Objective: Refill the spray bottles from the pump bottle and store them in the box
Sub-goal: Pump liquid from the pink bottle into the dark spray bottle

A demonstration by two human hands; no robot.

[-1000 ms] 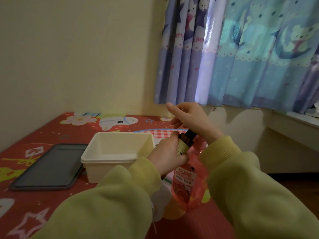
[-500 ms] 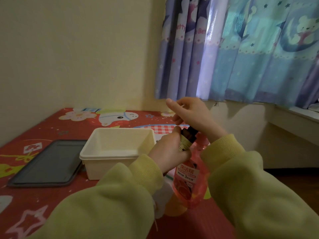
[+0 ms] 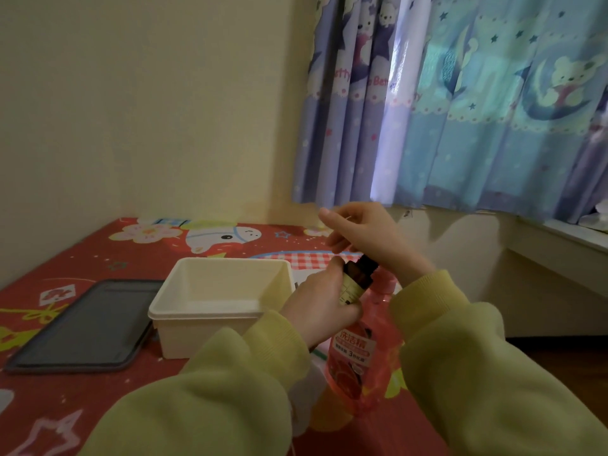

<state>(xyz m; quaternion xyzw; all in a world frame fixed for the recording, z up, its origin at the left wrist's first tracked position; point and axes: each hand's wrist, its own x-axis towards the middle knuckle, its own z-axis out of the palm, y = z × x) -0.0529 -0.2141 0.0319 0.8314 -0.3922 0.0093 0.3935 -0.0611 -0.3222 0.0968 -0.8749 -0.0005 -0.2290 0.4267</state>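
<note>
Left grip [image 3: 320, 307], fingers wrapped closed round the body of the small dark spray bottle [image 3: 357, 283], holds it raised and tilted slightly to the right. The right grip [image 3: 365, 236] is closed down over the bottle's top with the forefinger lifted clear; the cap or spray head under the palm is hidden, so whether it is loose or tight cannot be told. The step in hand appears to be turning the top of the spray bottle. It is best done with the lower grip acting as a fixed clamp on the labelled body and the upper grip alone rotating, the bottle kept near upright so that nothing spills. The pink pump bottle [image 3: 358, 360] stands just behind and below the held bottle, partly covered by both wrists; its pump head is not visible. The white box [image 3: 204, 313], open-topped, sits just to the left of the left grip, giving a short path for storing. A dark flat tray [image 3: 82, 327] lies beside the box on its far side. The red patterned worktop [image 3: 98, 399] offers free room to the near left. Its right edge runs close behind the pump bottle, so movement should favour the left, away from that edge and the curtain [image 3: 477, 126].
</note>
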